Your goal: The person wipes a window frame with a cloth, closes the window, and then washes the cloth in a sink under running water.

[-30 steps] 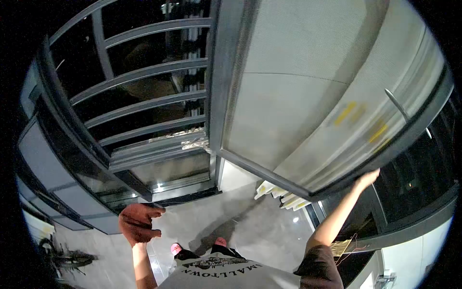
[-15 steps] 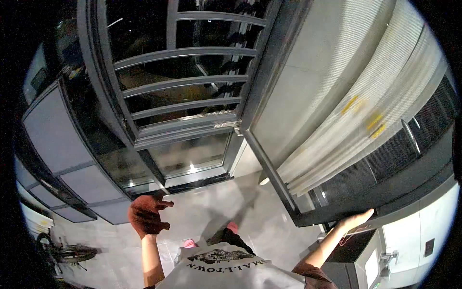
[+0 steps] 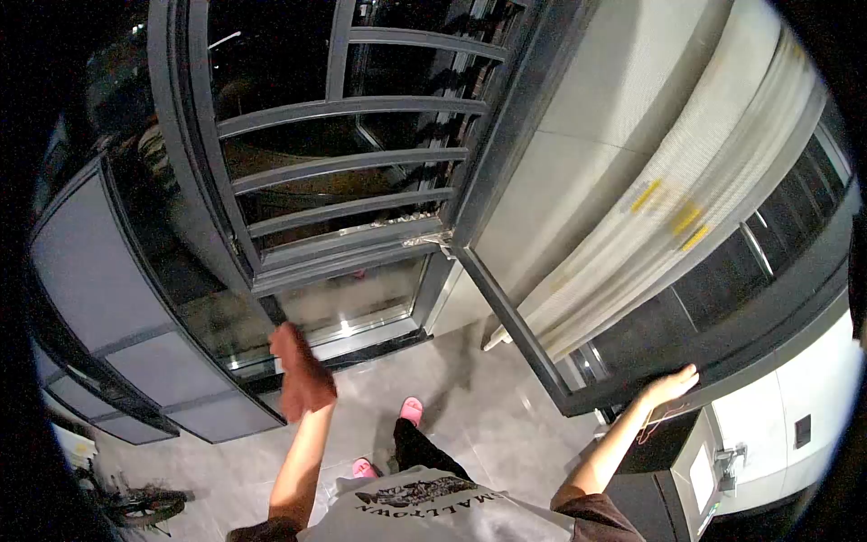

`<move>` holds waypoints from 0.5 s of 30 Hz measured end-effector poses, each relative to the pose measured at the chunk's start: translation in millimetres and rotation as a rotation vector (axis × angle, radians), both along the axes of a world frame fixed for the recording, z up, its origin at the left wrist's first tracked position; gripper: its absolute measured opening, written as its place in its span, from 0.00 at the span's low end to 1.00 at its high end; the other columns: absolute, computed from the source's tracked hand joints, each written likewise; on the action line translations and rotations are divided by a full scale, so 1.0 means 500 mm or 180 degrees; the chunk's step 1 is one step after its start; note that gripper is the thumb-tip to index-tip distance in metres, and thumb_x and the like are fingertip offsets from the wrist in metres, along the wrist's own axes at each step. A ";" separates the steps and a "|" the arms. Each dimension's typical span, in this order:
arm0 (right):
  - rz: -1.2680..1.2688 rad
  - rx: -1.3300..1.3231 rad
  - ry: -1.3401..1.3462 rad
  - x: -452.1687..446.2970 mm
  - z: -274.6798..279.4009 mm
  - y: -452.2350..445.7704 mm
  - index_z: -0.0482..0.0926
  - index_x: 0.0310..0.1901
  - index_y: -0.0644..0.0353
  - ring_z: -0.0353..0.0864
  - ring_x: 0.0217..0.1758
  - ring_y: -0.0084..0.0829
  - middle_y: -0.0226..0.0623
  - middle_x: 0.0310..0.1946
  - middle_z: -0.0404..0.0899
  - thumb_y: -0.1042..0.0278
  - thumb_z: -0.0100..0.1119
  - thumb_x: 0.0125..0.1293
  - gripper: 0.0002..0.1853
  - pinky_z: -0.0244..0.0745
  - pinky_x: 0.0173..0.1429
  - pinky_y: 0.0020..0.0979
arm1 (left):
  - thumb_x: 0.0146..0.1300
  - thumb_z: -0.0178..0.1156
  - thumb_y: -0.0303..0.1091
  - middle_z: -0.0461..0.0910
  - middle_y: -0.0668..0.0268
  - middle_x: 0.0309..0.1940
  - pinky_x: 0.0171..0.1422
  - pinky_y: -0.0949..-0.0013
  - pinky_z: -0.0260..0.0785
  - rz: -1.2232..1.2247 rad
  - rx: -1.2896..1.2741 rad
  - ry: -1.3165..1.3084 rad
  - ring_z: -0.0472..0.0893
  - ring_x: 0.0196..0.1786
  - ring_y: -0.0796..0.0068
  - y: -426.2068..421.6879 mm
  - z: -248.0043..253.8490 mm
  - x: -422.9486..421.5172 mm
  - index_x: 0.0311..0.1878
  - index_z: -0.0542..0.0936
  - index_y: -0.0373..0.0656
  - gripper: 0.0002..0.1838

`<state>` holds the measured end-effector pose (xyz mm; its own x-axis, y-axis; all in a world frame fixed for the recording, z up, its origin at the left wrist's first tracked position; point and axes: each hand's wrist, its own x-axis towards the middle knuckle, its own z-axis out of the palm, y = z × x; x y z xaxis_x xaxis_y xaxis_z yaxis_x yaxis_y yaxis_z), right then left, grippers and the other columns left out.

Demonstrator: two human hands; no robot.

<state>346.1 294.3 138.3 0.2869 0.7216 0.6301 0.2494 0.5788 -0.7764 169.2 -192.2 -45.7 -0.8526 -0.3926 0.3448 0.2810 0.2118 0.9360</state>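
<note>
My left hand (image 3: 305,384) is wrapped in a reddish-brown cloth (image 3: 302,370), which hides the fingers. It is raised near the lower part of the dark grey window frame (image 3: 271,275), and I cannot tell whether the cloth touches it. On the right, an opened window sash (image 3: 596,397) with a mesh or glass pane swings into the room. My right hand (image 3: 668,387) grips the sash's near edge, fingers partly hidden by the frame.
Horizontal metal bars (image 3: 361,169) cross the window opening. A pale curtain (image 3: 632,208) hangs behind the sash. A dark cabinet with a basin and tap (image 3: 730,465) stands at lower right. Panelled doors (image 3: 99,262) are on the left, with a bicycle wheel (image 3: 144,508) at lower left.
My left hand with the cloth has moved up and to the right, turning upward. The view has shifted slightly, and one foot in a pink slipper shows farther forward. My right hand stays on the sash.
</note>
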 end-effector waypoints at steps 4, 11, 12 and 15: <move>-0.0128 0.0475 -0.0210 0.025 -0.044 0.075 0.66 0.47 0.77 0.67 0.48 0.44 0.57 0.48 0.67 0.60 0.38 0.65 0.23 0.58 0.58 0.35 | 0.53 0.46 0.32 0.63 0.68 0.33 0.47 0.69 0.53 0.0055 -0.2638 -0.0698 0.64 0.38 0.75 0.141 0.005 -0.153 0.36 0.66 0.44 0.07; 0.0826 0.0091 0.0798 -0.010 0.005 -0.009 0.65 0.48 0.69 0.67 0.48 0.42 0.46 0.47 0.66 0.52 0.33 0.62 0.26 0.62 0.55 0.42 | 0.45 0.46 0.27 0.56 0.72 0.20 0.37 0.67 0.51 0.1412 -0.6474 -0.0230 0.57 0.28 0.75 0.394 0.084 -0.362 0.21 0.64 0.47 0.03; 0.0844 -0.0065 0.1086 -0.010 0.008 -0.010 0.65 0.49 0.68 0.65 0.50 0.42 0.46 0.49 0.64 0.51 0.32 0.62 0.27 0.61 0.56 0.44 | 0.46 0.46 0.27 0.56 0.73 0.20 0.38 0.68 0.52 0.2003 -0.6114 0.0069 0.57 0.28 0.76 0.421 0.110 -0.368 0.21 0.63 0.47 0.03; 0.0947 -0.0393 0.1688 -0.030 0.025 -0.033 0.63 0.54 0.61 0.60 0.57 0.43 0.44 0.55 0.60 0.45 0.33 0.60 0.29 0.56 0.59 0.48 | 0.46 0.48 0.30 0.58 0.75 0.15 0.25 0.72 0.49 0.1463 -0.6250 -0.0937 0.58 0.20 0.80 0.480 0.213 -0.404 0.14 0.62 0.49 0.09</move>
<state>331.0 277.7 150.8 0.3134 0.8772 0.3636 -0.3471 0.4622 -0.8160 -32.6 47.9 61.1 -0.9173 0.1014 0.3852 -0.1639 0.7852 -0.5971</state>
